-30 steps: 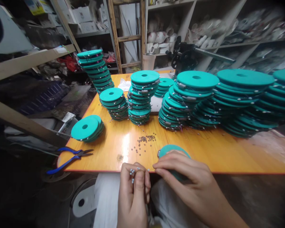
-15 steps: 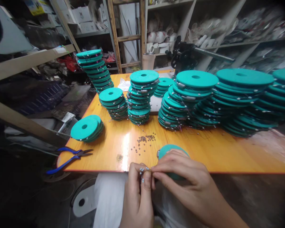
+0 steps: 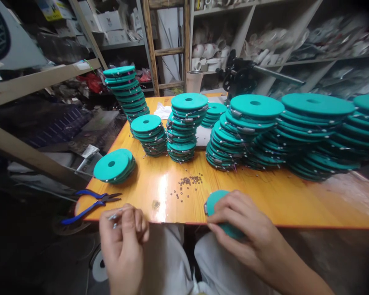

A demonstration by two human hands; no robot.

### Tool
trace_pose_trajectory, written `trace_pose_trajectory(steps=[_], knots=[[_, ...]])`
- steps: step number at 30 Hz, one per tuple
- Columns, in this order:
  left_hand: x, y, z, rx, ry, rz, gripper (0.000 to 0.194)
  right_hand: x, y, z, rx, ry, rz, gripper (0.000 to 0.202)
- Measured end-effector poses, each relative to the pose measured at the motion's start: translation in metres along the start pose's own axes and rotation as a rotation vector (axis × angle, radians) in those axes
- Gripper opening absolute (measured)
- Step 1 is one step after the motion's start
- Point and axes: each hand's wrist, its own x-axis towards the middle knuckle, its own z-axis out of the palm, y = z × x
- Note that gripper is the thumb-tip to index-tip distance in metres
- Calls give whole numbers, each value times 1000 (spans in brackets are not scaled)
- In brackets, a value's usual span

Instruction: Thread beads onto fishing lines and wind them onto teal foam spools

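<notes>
My left hand (image 3: 123, 235), in front of the table's edge near the pliers, is closed with several small pale-blue bits, bead-like (image 3: 113, 217), showing between thumb and fingers. My right hand (image 3: 238, 221) reaches over a teal foam spool (image 3: 215, 200) at the table's front edge, covering much of it. Its thumb and fingertips are pinched together; any line between them is too fine to see. A small metal piece sits on that spool's left rim. Small dark beads (image 3: 187, 180) lie scattered on the wood beyond the hands.
Tall stacks of teal spools (image 3: 189, 100) with line and white-headed pins cross the table (image 3: 153, 172). A low pile (image 3: 112, 164) and blue-handled pliers (image 3: 100, 201) lie left. A cup (image 3: 194, 82) and a black machine (image 3: 240, 73) stand behind.
My left hand has moved left and away from my right hand, where the two had met at the fingertips. The right hand stays over the spool, nearly in place.
</notes>
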Motion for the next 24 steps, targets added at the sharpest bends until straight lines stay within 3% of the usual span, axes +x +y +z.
trace_pose_trajectory(steps=[2, 4, 8, 11, 14, 18, 21, 24], knots=[[4, 3, -7, 22, -110, -88, 25, -5, 1, -6, -84, -53, 2, 6], [2, 1, -14, 55, -178, -157, 26, -12, 3, -14, -211, -103, 2, 19], [-4, -3, -21, 70, -170, -189, 25, -22, 9, -32, -388, -187, -102, 31], [-2, -2, -24, 93, -166, -150, 26, -9, 2, -42, -360, -228, -121, 32], [-1, 0, -26, 98, -170, -126, 27, 35, -18, -41, -302, -156, -192, 23], [-6, 0, -33, 12, -169, -228, 31, 131, -38, -19, -459, -33, -373, 22], [-8, -2, -40, -49, -167, -258, 32, 198, -36, 1, -663, -75, -298, 36], [-7, -6, -46, -78, -170, -270, 34, 234, -30, 12, -743, -143, -238, 37]])
